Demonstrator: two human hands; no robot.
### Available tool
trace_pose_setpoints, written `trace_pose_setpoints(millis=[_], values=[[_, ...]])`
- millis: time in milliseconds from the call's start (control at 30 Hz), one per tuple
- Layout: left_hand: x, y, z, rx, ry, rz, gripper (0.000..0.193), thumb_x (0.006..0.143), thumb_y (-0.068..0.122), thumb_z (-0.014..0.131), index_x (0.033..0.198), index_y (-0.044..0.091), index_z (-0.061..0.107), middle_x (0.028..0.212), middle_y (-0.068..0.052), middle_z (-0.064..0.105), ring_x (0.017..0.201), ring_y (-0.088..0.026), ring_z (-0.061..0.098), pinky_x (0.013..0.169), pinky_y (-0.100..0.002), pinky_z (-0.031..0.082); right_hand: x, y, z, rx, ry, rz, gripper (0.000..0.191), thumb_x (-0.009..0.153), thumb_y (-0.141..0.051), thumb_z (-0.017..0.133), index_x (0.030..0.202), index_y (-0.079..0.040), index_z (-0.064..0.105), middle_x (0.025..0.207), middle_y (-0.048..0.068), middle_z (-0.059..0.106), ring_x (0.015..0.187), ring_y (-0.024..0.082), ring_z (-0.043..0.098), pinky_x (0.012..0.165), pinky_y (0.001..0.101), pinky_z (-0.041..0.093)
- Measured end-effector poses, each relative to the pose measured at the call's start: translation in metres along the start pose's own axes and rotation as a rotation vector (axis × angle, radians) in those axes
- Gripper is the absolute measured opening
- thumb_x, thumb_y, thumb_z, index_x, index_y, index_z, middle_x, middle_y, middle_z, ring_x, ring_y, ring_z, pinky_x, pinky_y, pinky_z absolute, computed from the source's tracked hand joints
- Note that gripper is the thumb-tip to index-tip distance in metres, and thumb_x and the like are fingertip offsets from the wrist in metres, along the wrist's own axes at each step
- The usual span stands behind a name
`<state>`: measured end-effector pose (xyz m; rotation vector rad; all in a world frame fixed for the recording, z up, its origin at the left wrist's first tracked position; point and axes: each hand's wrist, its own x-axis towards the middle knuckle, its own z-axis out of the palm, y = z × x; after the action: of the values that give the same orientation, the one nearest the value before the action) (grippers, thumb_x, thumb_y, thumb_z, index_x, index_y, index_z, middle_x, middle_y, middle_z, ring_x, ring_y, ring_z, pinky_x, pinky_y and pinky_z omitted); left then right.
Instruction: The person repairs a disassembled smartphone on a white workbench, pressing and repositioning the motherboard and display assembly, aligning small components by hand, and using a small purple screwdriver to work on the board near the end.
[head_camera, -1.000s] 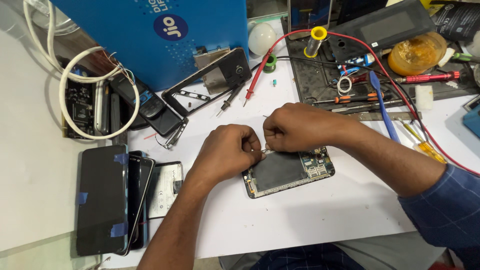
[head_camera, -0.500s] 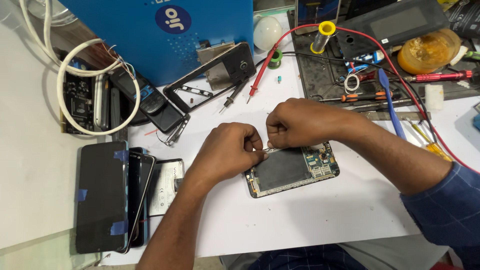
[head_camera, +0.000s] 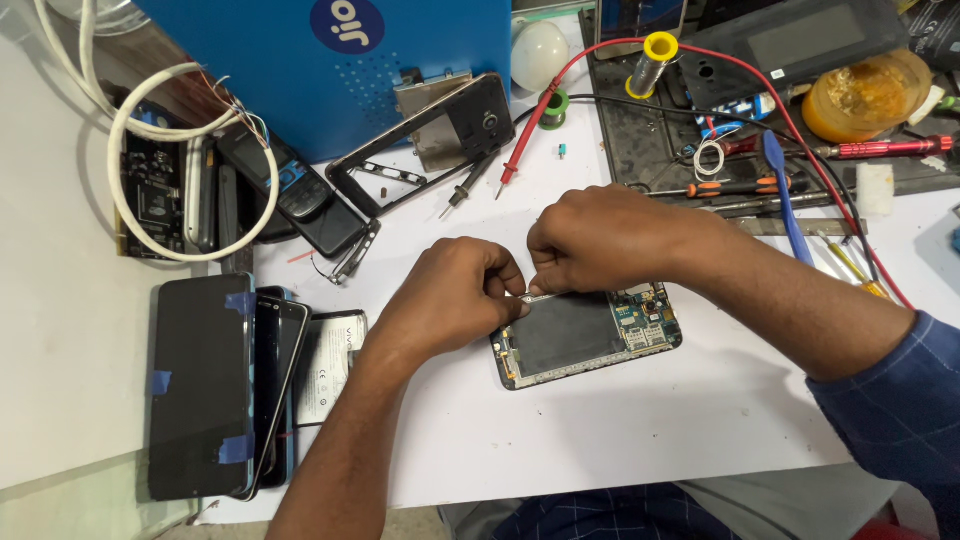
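Head view: we pinch a thin metal strip (head_camera: 530, 297) between left hand (head_camera: 455, 295) and right hand (head_camera: 600, 238), both closed tight over the opened phone (head_camera: 585, 335) lying flat on the white table (head_camera: 640, 430), steadying it.

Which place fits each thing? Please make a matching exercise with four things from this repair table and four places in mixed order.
Things:
1. opened phone
2. coiled white cable
3. stack of dark phones
4. red screwdriver

Places:
A. far right, by the orange tub
B. far left, in front of the blue box
C. under the left hand and right hand
D. near left edge of the white table

Pairs: 1-C, 2-B, 3-D, 4-A
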<state>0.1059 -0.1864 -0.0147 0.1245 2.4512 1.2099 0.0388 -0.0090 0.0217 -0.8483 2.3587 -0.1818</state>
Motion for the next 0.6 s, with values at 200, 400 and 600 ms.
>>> trace_pose_setpoints(millis=[200, 400, 600], values=[[-0.001, 0.001, 0.000, -0.002, 0.005, -0.002, 0.010, 0.069, 0.007, 0.080, 0.074, 0.003, 0.074, 0.061, -0.006, 0.070, 0.056, -0.013, 0.065, 0.056, -0.032, 0.052, 0.005, -0.003, 0.006, -0.157, 0.050, -0.064, 0.018, 0.081, -0.032, 0.072, 0.083, -0.014, 0.075, 0.081, 0.010, 0.075, 0.079, 0.031, 0.072, 0.074, 0.0449, 0.055], [-0.002, 0.001, 0.001, -0.012, 0.008, -0.004, 0.008, 0.069, 0.007, 0.079, 0.075, 0.003, 0.075, 0.063, -0.005, 0.072, 0.057, -0.012, 0.067, 0.056, -0.031, 0.053, 0.000, -0.001, 0.008, -0.116, 0.094, -0.097, 0.017, 0.081, -0.029, 0.072, 0.085, -0.013, 0.077, 0.081, 0.011, 0.075, 0.078, 0.031, 0.072, 0.073, 0.0450, 0.055], [-0.003, 0.001, 0.001, 0.015, -0.007, -0.022, 0.010, 0.069, 0.010, 0.081, 0.076, 0.004, 0.076, 0.063, -0.005, 0.072, 0.055, -0.013, 0.064, 0.054, -0.032, 0.049, -0.006, 0.011, -0.001, 0.106, -0.007, -0.043, 0.017, 0.081, -0.026, 0.075, 0.085, -0.010, 0.075, 0.074, 0.006, 0.075, 0.069, 0.023, 0.072, 0.067, 0.0404, 0.054]])
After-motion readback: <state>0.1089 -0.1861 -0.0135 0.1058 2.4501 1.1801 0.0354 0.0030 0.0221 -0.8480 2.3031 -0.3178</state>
